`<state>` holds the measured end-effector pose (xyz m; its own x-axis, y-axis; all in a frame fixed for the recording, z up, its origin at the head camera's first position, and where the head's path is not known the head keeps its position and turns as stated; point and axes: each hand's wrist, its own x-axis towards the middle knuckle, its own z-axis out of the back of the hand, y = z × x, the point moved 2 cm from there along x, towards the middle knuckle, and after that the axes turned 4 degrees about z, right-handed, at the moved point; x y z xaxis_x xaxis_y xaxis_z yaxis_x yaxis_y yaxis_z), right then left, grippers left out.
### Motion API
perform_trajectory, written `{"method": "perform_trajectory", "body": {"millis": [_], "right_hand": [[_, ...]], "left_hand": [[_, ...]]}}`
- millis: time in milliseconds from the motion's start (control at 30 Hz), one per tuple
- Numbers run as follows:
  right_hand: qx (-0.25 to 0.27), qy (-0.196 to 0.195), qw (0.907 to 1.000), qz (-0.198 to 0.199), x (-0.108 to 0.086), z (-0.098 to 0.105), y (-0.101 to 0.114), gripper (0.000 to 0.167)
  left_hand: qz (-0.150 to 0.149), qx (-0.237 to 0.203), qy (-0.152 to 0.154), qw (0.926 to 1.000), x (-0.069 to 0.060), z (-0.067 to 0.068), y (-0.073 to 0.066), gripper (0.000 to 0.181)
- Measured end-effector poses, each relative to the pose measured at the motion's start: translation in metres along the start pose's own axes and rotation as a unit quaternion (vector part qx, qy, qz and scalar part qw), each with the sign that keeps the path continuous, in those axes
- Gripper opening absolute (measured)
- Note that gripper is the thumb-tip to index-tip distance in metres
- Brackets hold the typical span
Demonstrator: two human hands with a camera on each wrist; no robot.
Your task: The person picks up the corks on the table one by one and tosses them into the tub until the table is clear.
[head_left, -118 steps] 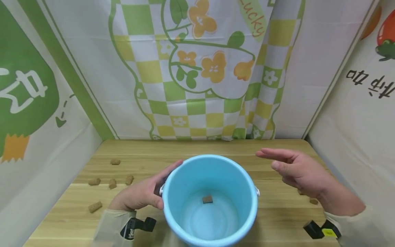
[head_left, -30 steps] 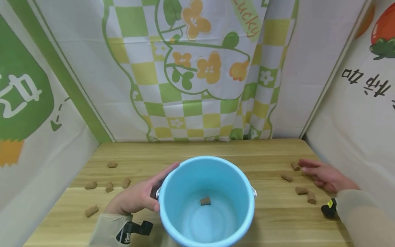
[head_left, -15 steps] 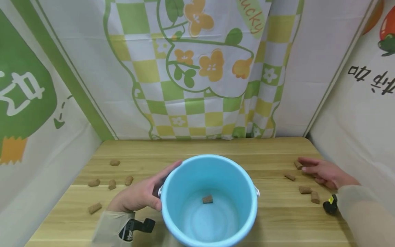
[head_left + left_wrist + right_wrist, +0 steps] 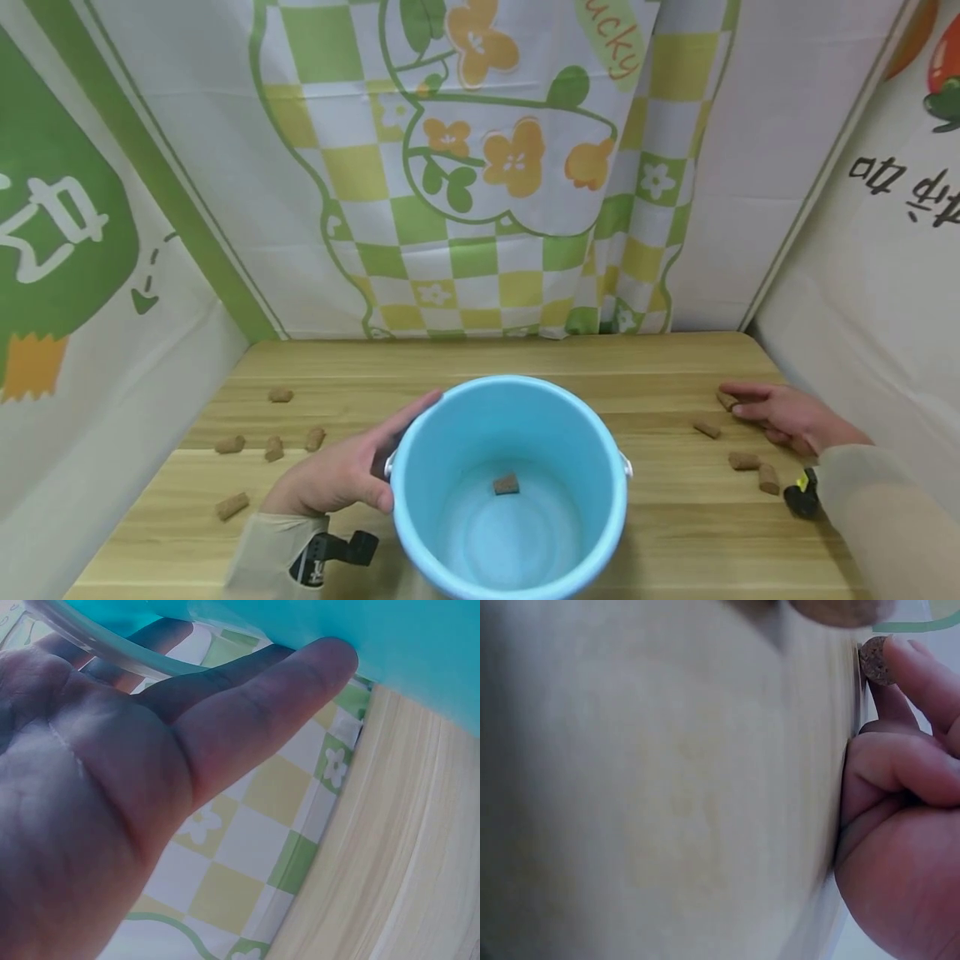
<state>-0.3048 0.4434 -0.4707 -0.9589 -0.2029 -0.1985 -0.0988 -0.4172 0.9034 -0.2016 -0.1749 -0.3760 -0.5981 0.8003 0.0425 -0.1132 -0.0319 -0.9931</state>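
A light blue bucket (image 4: 510, 383) stands at the near middle of the wooden table. My left hand (image 4: 337, 475) rests against its left side, thumb and fingers spread; in the left wrist view the fingers of that hand (image 4: 135, 765) lie nearly straight along the blue wall. One cork (image 4: 506, 484) lies inside on the bottom. At the right, my right hand (image 4: 798, 419) pinches a brown cork (image 4: 726, 401) between thumb and index finger, low at the tabletop. The right wrist view shows the round end of this cork (image 4: 875, 660) at the fingertips of the hand (image 4: 907, 787).
Three corks lie near the right hand, one of them (image 4: 707, 429) to its left and a close pair (image 4: 744, 461) below. Several more corks (image 4: 232, 506) are scattered at the left. Printed cloth (image 4: 480, 250) hangs behind the table (image 4: 660, 533), with white walls at both sides.
My right hand has moved from above the table to the cork at the far right and taken it between thumb and finger, tilting it slightly. The left hand and bucket have stayed put.
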Motion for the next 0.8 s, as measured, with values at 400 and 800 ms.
{"method": "perform_trajectory", "body": {"millis": [400, 800], "right_hand": [[0.026, -0.004, 0.9996, -0.008, -0.0025, 0.0017, 0.0017, 0.059], [0.070, -0.005, 0.9975, -0.003, -0.0051, 0.0055, -0.0046, 0.046]], "left_hand": [[-0.009, 0.013, -0.003, 0.9999, 0.0020, 0.0010, 0.0007, 0.111], [-0.008, 0.004, -0.004, 1.0000, 0.0008, 0.0009, 0.0011, 0.110]]}}
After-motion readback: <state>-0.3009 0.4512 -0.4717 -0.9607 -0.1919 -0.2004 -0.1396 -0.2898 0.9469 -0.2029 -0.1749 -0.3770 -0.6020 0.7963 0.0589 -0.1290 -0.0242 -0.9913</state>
